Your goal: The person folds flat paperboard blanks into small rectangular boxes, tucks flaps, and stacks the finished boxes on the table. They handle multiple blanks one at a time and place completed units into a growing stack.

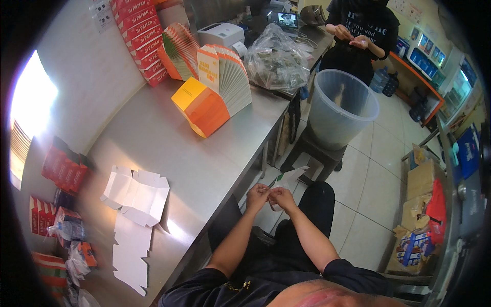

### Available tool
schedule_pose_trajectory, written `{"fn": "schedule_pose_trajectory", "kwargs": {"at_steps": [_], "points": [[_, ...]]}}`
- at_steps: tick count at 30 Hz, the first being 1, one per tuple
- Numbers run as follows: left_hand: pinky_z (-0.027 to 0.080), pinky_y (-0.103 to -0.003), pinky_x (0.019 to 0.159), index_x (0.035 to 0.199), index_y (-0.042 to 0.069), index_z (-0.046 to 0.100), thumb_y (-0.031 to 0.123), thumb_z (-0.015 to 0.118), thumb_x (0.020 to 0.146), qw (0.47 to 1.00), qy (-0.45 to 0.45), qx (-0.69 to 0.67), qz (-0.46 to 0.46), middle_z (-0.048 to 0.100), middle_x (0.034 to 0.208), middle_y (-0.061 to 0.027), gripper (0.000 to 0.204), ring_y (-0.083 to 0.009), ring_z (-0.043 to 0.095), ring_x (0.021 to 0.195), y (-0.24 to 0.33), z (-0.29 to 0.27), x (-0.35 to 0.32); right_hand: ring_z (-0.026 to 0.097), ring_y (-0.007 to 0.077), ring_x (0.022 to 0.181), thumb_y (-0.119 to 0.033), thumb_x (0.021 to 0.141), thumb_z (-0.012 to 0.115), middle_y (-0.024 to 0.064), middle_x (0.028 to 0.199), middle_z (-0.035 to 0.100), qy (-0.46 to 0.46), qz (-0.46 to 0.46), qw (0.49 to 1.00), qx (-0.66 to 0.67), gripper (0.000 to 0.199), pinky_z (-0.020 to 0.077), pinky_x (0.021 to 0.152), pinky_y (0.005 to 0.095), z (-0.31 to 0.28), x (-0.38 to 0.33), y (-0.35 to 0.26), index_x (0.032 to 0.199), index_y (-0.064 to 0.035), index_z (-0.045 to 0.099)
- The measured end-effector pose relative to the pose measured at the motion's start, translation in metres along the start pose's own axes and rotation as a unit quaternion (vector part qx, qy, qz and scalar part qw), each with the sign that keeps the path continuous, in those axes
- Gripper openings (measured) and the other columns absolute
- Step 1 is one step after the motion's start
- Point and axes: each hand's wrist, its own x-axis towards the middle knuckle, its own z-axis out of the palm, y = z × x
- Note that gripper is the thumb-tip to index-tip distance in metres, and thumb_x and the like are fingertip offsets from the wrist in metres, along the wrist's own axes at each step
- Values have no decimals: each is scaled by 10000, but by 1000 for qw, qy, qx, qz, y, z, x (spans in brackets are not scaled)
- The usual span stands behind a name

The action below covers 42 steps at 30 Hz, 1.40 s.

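Over my lap, my left hand (258,196) and my right hand (282,198) are close together, fingers pinched on a thin white card piece (292,177) with a small green patch. The card slants up and away beyond my fingers; its lower part is partly hidden by my hands. On the steel table (199,174) to my left lies a white carton blank (134,245) with notched edges, printed side not showing. Partly folded up, another white carton (140,192) overlaps its far end.
Stacked orange and white cartons (238,87), a yellow-orange box (202,105), a printer (221,35) and a plastic bag (279,56) stand farther along the table. A translucent tub (342,110) rests on a dark stool (317,153) ahead. Beyond it stands another person (363,30), hands raised.
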Motion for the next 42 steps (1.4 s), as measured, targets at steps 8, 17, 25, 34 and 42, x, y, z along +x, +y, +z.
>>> {"fn": "schedule_pose_trajectory", "kwargs": {"at_steps": [8, 17, 25, 34, 42], "points": [[588, -332, 674, 969, 13, 751, 269, 837, 819, 983, 55, 174, -22, 745, 878, -90, 308, -177, 721, 806, 4, -18, 2, 660, 268, 995, -125, 777, 830, 168, 1080, 648, 303, -231, 904, -197, 507, 531, 854, 387, 4, -14, -25, 1181, -8, 547], [544, -388, 813, 1154, 33, 703, 328, 853, 779, 953, 54, 297, -41, 734, 1013, -146, 501, -278, 710, 921, 10, -20, -1, 686, 355, 1019, -64, 871, 715, 218, 1126, 665, 281, -256, 906, -185, 466, 530, 876, 443, -18, -21, -43, 1296, -68, 524], [519, -358, 900, 1242, 25, 530, 284, 789, 885, 993, 33, 32, 106, 653, 1139, -129, 512, -218, 647, 1039, 35, -6, -2, 700, 348, 952, -6, 892, 652, 191, 1146, 679, 169, -316, 912, -199, 411, 561, 795, 399, 10, -33, -51, 1284, -91, 564], [596, -293, 819, 1143, 2, 588, 184, 671, 994, 979, 41, -201, -11, 675, 1073, -105, 250, -161, 674, 967, 22, -16, 8, 708, 265, 831, -37, 912, 675, 160, 994, 716, 109, -296, 928, -199, 317, 555, 758, 340, 27, -38, -44, 1220, -47, 601], [606, -342, 881, 1125, 6, 624, 164, 685, 982, 961, -32, -256, -97, 672, 1125, -106, 222, -202, 685, 999, 26, -11, 3, 637, 70, 791, -176, 960, 724, 13, 866, 704, 154, -223, 961, 61, 191, 497, 705, 226, 7, -9, -26, 964, 12, 687]]}}
